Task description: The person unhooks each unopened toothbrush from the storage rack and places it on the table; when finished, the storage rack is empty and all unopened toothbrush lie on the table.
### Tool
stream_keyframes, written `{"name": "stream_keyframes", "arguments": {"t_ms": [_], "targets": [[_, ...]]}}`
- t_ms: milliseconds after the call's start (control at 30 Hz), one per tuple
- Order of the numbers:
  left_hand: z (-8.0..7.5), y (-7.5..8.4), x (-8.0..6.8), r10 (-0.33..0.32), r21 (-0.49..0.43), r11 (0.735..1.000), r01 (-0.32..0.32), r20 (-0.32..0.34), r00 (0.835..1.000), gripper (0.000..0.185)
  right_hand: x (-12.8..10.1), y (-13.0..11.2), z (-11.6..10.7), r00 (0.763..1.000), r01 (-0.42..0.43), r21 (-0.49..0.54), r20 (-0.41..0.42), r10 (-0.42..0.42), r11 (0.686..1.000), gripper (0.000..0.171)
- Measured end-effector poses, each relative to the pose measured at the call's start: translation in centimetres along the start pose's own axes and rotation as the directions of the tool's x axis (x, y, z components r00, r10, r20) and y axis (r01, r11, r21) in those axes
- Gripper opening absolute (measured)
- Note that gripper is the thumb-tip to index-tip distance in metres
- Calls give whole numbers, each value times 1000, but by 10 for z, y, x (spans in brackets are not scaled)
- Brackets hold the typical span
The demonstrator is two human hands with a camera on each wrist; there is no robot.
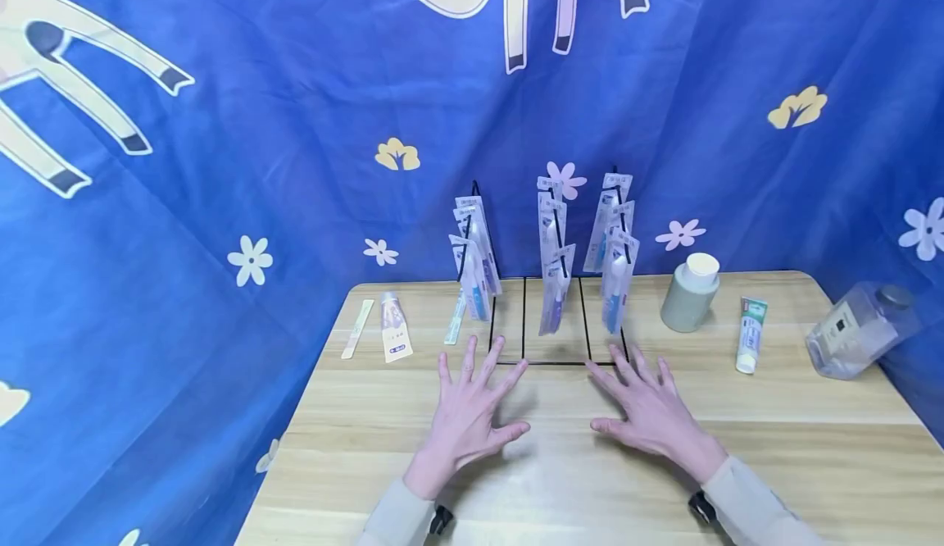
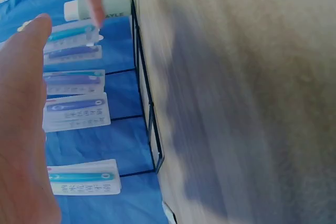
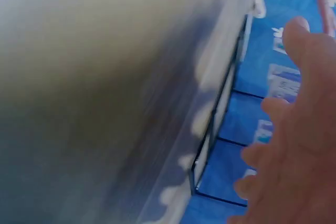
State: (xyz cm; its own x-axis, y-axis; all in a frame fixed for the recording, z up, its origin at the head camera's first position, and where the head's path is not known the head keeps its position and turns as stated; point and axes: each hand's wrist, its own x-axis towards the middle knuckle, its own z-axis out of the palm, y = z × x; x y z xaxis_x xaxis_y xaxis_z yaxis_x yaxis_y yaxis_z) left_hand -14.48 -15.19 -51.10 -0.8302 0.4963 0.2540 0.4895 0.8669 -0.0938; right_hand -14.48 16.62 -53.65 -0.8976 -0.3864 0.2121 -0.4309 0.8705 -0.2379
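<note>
Fingers spread, my left hand [image 1: 466, 415] hovers palm down over the wooden table, its shadow beside it. My right hand [image 1: 652, 411] is spread the same way to the right, and neither holds anything. Just beyond the fingertips lies the base of a black wire rack [image 1: 556, 363]. Packaged toothbrushes hang from its prongs in three columns: a left column [image 1: 472, 259], a middle column [image 1: 556, 288] and a right column [image 1: 618, 275]. In the left wrist view, blue and purple toothbrushes [image 2: 79, 105] show through clear packs.
Left of the rack lie a slim packet [image 1: 357, 329], a purple-white tube [image 1: 395, 329] and another narrow packet [image 1: 457, 316]. On the right are a grey-green bottle [image 1: 689, 296] with white cap, a green-white toothpaste tube [image 1: 751, 334] and a tilted clear bottle [image 1: 855, 329]. A blue patterned cloth [image 1: 310, 120] hangs behind.
</note>
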Motion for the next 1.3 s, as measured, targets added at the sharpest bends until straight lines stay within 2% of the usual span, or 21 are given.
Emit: {"name": "stream_keyframes", "arguments": {"t_ms": [100, 233, 433, 567, 633, 733, 833, 967, 1033, 1100, 1167, 1233, 1300], "targets": [[1, -2, 0, -10, -33, 999, 10, 1, 1000, 92, 16, 6, 4, 996, 5, 24, 91, -7, 1000, 85], [4, -4, -1, -27, -70, 997, 25, -18, 999, 91, 34, 12, 7, 987, -4, 40, 161, -3, 999, 82], [9, -10, -3, -58, -57, 997, 55, -42, 997, 90, 43, 21, 6, 970, -43, 40, 243, 32, 998, 84], [8, -18, -2, -111, -144, 984, 104, -42, 993, 89, 41, 23, 8, 958, -54, 40, 285, 41, 998, 85], [6, -24, 2, -153, -232, 963, 138, -50, 987, 87, 39, 23, 10, 955, -63, 52, 292, 45, 997, 85], [2, -37, 12, -239, -399, 897, 189, -79, 968, 85, 38, 24, 12, 955, -76, 68, 292, 53, 995, 85], [-2, -52, 27, -354, -588, 780, 215, -132, 926, 72, 38, 23, 12, 953, -78, 49, 296, 60, 996, 86], [-7, -72, 51, -476, -765, 625, 154, -218, 852, 38, 39, 21, 12, 952, -64, 10, 300, 58, 998, 86], [-10, -80, 64, -493, -817, 569, 87, -255, 832, 24, 41, 20, 12, 952, -62, 3, 302, 59, 998, 87], [-15, -87, 78, -485, -865, 502, 7, -274, 830, 19, 43, 19, 12, 952, -64, 5, 302, 60, 998, 87], [-19, -93, 90, -451, -898, 429, -94, -303, 839, 19, 44, 19, 12, 950, -68, 6, 307, 63, 998, 87], [-23, -96, 100, -424, -919, 357, -166, -318, 848, 19, 46, 19, 14, 947, -70, 8, 313, 64, 997, 87], [-27, -97, 107, -415, -927, 315, -202, -326, 850, 17, 47, 19, 15, 943, -73, 7, 326, 67, 997, 88]]}}
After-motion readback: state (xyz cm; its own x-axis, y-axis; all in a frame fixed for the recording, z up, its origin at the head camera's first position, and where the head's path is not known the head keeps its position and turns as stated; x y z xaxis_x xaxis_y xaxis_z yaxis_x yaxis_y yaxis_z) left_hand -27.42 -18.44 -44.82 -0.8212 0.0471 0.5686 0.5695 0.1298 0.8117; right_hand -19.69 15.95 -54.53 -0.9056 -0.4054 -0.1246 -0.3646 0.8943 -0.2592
